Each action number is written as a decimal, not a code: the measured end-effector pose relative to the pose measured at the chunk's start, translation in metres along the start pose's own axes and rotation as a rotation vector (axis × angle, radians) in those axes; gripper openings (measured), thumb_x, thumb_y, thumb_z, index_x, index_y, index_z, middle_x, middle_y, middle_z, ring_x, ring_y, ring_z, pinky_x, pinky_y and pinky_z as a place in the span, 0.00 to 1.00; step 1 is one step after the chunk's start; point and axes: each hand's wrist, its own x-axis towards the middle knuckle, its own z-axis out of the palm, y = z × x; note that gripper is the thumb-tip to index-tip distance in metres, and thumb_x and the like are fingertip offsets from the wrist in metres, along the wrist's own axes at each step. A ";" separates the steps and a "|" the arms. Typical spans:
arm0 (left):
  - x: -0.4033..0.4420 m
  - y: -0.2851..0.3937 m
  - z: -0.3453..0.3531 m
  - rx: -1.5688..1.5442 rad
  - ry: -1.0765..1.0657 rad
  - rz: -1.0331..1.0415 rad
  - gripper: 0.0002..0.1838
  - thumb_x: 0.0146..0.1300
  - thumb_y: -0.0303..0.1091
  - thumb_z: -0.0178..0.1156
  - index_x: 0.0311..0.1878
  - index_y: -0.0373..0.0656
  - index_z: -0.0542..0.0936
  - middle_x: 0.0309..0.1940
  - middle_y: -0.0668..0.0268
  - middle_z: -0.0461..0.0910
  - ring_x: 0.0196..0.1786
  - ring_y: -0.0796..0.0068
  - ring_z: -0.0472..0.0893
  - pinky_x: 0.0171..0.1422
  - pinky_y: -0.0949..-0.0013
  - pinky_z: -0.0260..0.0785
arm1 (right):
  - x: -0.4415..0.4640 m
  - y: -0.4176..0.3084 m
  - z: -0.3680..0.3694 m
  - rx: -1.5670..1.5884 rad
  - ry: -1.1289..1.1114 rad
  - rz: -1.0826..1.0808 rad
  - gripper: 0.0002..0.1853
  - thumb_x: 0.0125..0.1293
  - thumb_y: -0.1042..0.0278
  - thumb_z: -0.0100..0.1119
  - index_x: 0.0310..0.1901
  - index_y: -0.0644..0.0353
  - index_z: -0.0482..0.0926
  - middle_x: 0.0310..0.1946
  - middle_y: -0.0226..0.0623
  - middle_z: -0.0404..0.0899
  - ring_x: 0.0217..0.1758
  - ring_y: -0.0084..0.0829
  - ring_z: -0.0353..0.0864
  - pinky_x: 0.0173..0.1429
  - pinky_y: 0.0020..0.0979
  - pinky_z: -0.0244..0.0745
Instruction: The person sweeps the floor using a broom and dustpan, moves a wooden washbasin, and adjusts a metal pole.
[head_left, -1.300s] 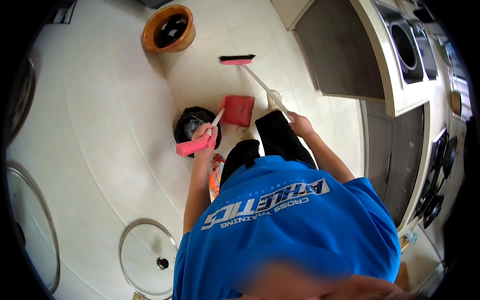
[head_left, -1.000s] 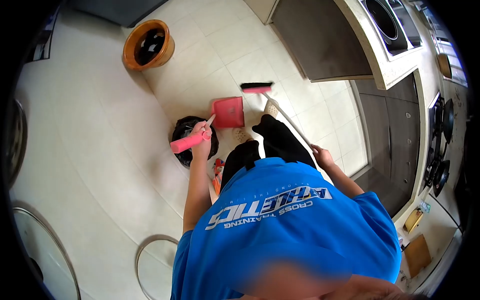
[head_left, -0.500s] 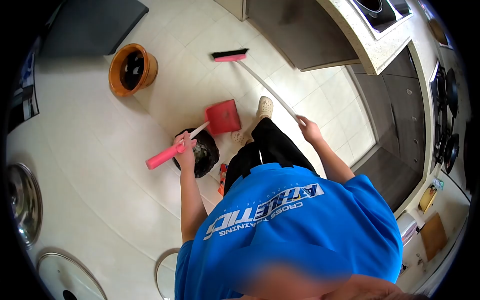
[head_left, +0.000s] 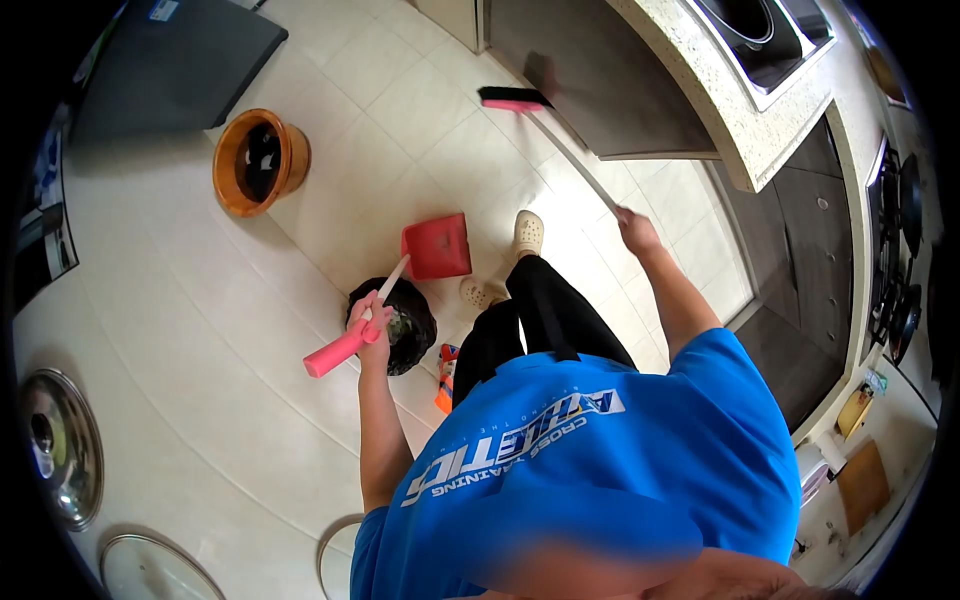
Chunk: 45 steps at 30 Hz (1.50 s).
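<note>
My left hand [head_left: 370,320] is wrapped around the handle of a red dustpan [head_left: 437,247], whose pink grip end points back toward the lower left. The pan is in front of my feet, close to the floor; I cannot tell whether it touches. Right under that hand stands a bin lined with a black bag [head_left: 415,330], with some refuse inside. Out to the right, my right hand [head_left: 638,232] grips the pale stick of a broom [head_left: 572,162]. Its pink head with black bristles is far forward, near the dark cabinet.
A brown tub [head_left: 295,165] with dark contents stands at the left on the tiled floor [head_left: 390,110]. An orange packet [head_left: 446,378] lies by my left leg. Ahead on the right, a counter [head_left: 690,65] juts out above dark cabinets [head_left: 600,80]. Pot lids [head_left: 70,450] show at lower left.
The broom head has shifted right toward the cabinet, and my right hand has moved outward with it. The dustpan stays near the bin, its grip end tilted slightly lower in view.
</note>
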 end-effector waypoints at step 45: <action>-0.014 -0.009 0.029 -0.126 0.221 0.295 0.07 0.61 0.30 0.49 0.39 0.38 0.72 0.26 0.70 0.70 0.19 0.84 0.67 0.19 0.80 0.58 | 0.059 -0.301 0.059 1.201 0.101 0.525 0.04 0.53 0.82 0.47 0.28 0.72 0.63 0.22 0.44 0.68 0.18 0.33 0.70 0.18 0.31 0.70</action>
